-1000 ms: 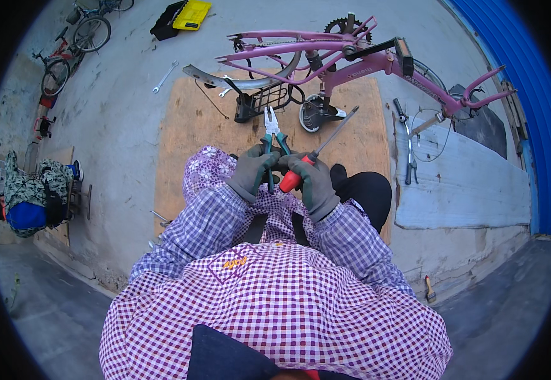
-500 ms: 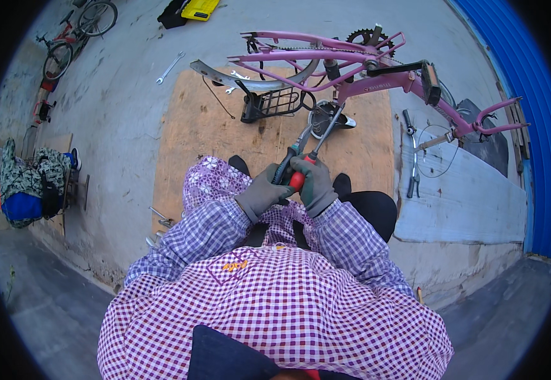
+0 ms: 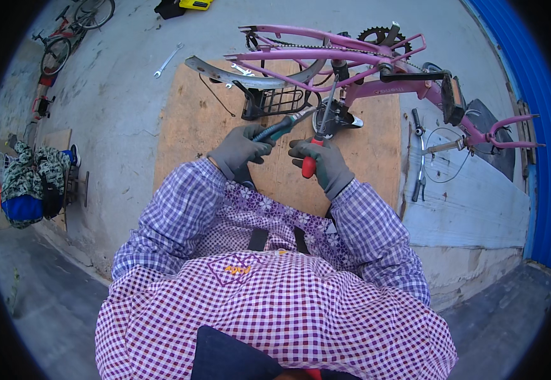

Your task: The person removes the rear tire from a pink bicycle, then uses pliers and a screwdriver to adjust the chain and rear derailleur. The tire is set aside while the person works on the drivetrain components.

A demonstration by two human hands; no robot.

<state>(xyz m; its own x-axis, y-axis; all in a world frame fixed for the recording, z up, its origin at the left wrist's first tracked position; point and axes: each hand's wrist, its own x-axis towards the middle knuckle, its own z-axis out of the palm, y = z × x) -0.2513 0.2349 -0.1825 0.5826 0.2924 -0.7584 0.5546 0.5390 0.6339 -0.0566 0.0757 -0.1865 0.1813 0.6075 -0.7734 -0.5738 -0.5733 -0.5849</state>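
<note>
My gloved left hand (image 3: 240, 151) is closed around a pair of pliers (image 3: 279, 128) with dark and teal grips. The metal jaws tilt up to the right. In my gloved right hand (image 3: 330, 166) is a screwdriver (image 3: 309, 166) with a red handle and a long shaft. Its shaft reaches up past the saddle (image 3: 350, 120) toward the pink bicycle frame (image 3: 380, 87); whether the tip touches the frame I cannot tell. The frame lies beyond my hands, with chain, chainring and crank attached. A black rear rack (image 3: 278, 103) and a silver mudguard (image 3: 215, 73) lie left of the saddle.
A wooden board (image 3: 187, 136) lies under the parts. Wrenches (image 3: 168, 61) lie at its far left. To the right, a handlebar (image 3: 419, 158) rests by a pale sheet (image 3: 471, 221). Another person (image 3: 25, 183) sits at far left, below parked bicycles (image 3: 56, 54). A blue wall (image 3: 544, 126) stands right.
My hands have moved apart and forward, the left one going left with the pliers. The screwdriver now stands steeper, nearer the frame. The frame appears slightly farther right.
</note>
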